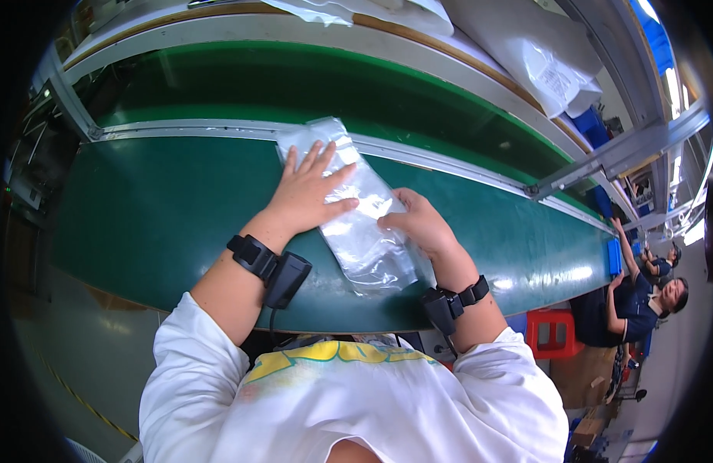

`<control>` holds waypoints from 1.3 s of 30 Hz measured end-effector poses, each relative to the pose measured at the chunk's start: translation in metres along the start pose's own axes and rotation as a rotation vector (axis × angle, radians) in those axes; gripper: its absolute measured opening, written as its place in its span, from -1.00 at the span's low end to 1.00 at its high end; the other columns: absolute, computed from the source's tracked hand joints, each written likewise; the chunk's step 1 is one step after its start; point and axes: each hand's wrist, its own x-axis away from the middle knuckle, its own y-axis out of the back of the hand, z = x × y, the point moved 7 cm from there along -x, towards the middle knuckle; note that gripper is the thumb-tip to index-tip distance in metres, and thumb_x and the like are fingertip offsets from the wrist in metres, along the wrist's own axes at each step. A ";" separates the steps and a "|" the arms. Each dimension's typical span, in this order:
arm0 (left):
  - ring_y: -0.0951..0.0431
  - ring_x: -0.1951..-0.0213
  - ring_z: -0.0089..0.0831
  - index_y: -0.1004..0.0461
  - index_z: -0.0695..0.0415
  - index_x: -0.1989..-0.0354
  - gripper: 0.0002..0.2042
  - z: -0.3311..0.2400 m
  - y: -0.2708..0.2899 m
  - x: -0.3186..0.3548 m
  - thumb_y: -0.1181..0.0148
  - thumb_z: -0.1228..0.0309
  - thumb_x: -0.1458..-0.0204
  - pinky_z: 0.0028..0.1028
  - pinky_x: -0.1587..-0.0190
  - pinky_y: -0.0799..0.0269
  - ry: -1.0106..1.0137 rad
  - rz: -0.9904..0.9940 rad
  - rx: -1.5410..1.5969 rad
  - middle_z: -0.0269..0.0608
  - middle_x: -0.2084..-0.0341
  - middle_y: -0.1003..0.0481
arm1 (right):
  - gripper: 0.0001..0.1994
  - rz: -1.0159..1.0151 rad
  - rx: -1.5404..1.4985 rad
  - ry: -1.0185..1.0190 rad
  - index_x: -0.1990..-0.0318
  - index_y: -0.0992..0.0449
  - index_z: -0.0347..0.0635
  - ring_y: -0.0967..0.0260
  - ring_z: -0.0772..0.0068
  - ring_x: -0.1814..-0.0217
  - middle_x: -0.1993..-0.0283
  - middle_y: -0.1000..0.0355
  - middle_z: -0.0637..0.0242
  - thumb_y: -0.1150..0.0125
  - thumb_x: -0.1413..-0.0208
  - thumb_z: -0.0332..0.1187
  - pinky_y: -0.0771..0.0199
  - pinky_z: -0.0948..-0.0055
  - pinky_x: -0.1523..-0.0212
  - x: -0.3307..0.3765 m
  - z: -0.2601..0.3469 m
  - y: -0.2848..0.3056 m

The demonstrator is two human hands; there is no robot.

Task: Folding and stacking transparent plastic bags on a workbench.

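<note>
Clear plastic bag (360, 235): on green worktop (194, 201), contents indiscernible; left hand (306, 193): spread flat over bag's 10 o'clock side; right hand (426, 224): half-curled at its 3 o'clock edge, cannot tell if gripping; blue bin (614, 256): 3 o'clock.

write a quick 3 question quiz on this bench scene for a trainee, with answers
1. Which hand is spread out on top of the clear plastic packaging?
2. True or false: black devices are strapped on at both wrists.
3. What colour is the worktop under the packaging?
a) red
b) green
c) white

Key:
1. The left hand; the right hand is at the packaging's right edge.
2. True.
3. b) green.
</note>
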 end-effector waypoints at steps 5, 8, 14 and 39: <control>0.17 -0.36 -0.13 -0.26 -0.17 -0.21 -0.41 0.003 -0.002 0.001 0.01 -0.14 -0.01 -0.03 -0.32 0.46 0.037 -0.005 -0.007 -0.04 -0.32 0.04 | -0.41 -0.105 0.190 0.048 -0.11 -0.21 -0.44 -0.42 0.43 0.31 0.28 -0.44 0.10 -0.27 0.09 -0.39 -0.40 0.53 0.41 0.026 0.017 0.018; 0.17 -0.36 -0.16 -0.27 -0.18 -0.20 -0.40 0.002 -0.002 0.001 0.01 -0.16 0.01 -0.03 -0.32 0.47 0.048 -0.010 -0.009 -0.05 -0.32 0.04 | -0.36 -0.140 0.300 0.072 -0.11 -0.20 -0.48 -0.46 0.32 0.33 0.32 -0.46 0.05 -0.28 0.05 -0.23 -0.42 0.45 0.39 0.043 0.014 0.030; 0.18 -0.37 -0.18 -0.27 -0.18 -0.20 -0.37 -0.001 0.003 0.003 0.00 -0.18 0.03 -0.06 -0.33 0.47 0.039 -0.016 0.010 -0.04 -0.32 0.06 | -0.53 -0.079 0.669 -0.105 0.21 -0.41 -0.47 -0.44 0.13 0.38 0.45 -0.44 -0.02 -0.24 0.02 -0.12 -0.40 0.31 0.35 0.081 -0.012 0.030; 0.17 -0.36 -0.14 -0.31 -0.09 -0.17 -0.38 -0.026 0.026 0.003 -0.16 -0.07 0.08 -0.04 -0.33 0.45 -0.078 -0.074 0.041 -0.08 -0.31 0.00 | -0.79 -0.166 0.214 -0.049 0.35 -0.40 -0.33 -0.35 0.59 0.62 0.52 -0.44 0.31 -0.21 -0.01 -0.35 -0.26 0.61 0.68 0.075 -0.024 0.027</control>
